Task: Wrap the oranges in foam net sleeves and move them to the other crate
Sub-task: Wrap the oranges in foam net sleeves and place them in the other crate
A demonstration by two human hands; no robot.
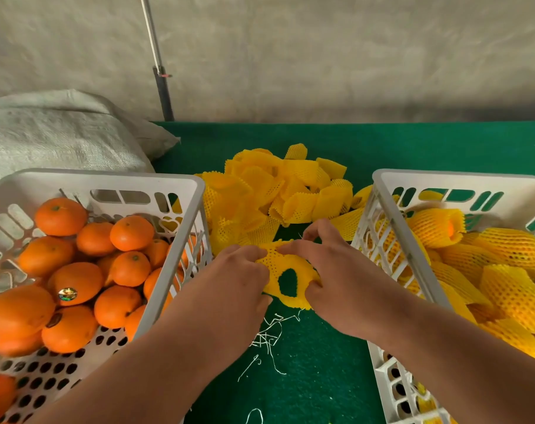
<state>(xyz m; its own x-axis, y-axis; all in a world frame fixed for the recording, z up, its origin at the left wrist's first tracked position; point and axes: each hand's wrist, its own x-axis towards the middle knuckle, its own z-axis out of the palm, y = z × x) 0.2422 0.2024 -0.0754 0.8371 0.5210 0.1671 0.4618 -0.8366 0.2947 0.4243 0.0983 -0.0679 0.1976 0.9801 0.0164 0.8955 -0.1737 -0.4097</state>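
**Both hands stretching one sleeve open at mid-frame**

Right now I see both hands working a single yellow foam net sleeve (283,270) just below the centre of the frame, above the green worktop (315,362). My left hand (229,283) pinches the sleeve's left edge with curled fingers; my right hand (330,270) grips the right edge, thumb hooked under the rim and forefinger arched above it. Between them the sleeve's mouth is pulled open, so the green cloth shows through the hole. No orange is inside it.

Filling the left side of the frame is a white slotted crate (180,215) that holds the bare oranges (76,280), piled toward its far and left parts; one of them carries a small round sticker. At the right edge a second white crate (391,209) holds the wrapped oranges (437,228), each in yellow netting, with a bit of orange skin peeping from the end of the topmost one.

Between the two crates, in the upper middle, lies a loose heap of spare sleeves (278,191), just beyond my hands. Thin white threads (269,338) are scattered on the cloth below the hands. A grey woven sack (61,133) sits at upper left behind the orange crate, and a metal pole (159,65) slants up against the pale wall.
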